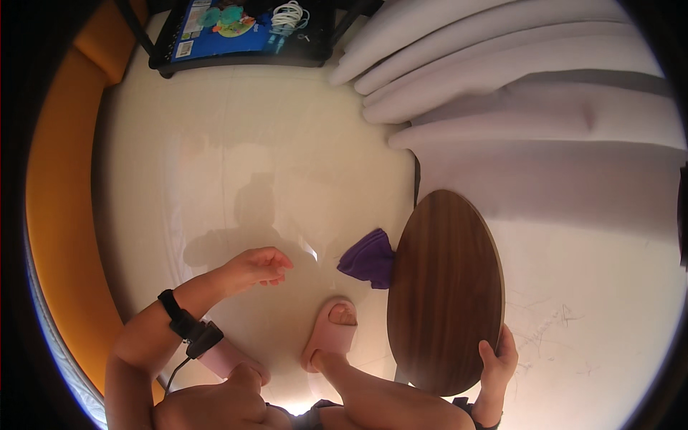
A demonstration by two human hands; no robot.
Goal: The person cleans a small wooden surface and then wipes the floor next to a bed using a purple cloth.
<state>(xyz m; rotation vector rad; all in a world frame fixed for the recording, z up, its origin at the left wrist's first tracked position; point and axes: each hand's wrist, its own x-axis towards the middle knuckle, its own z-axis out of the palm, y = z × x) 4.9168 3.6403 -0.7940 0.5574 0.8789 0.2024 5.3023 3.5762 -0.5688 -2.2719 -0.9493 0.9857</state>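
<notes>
An oval dark-brown wooden board (pixel 446 287), perhaps a small tabletop, stretches lengthwise on my right. My right hand (pixel 499 356) grips its near right edge, the thumb on top and the other fingers mostly hidden behind the rim. From beyond the board's left edge a purple cloth (pixel 368 261) sticks out; the board covers the rest of it. My left hand (pixel 264 266) hovers over the floor to the left of the cloth, apart from it. Its fingers are loosely bent with the thumb apart, and nothing shows in them.
Pale glossy floor (pixel 201 143) lies ahead, with my pink slippers (pixel 322 333) on it. An orange-yellow piece of furniture (pixel 72 215) runs along the left. A black rack (pixel 244 64) holding a blue package and white cable stands far off. Light fabric (pixel 516 107) drapes at the right.
</notes>
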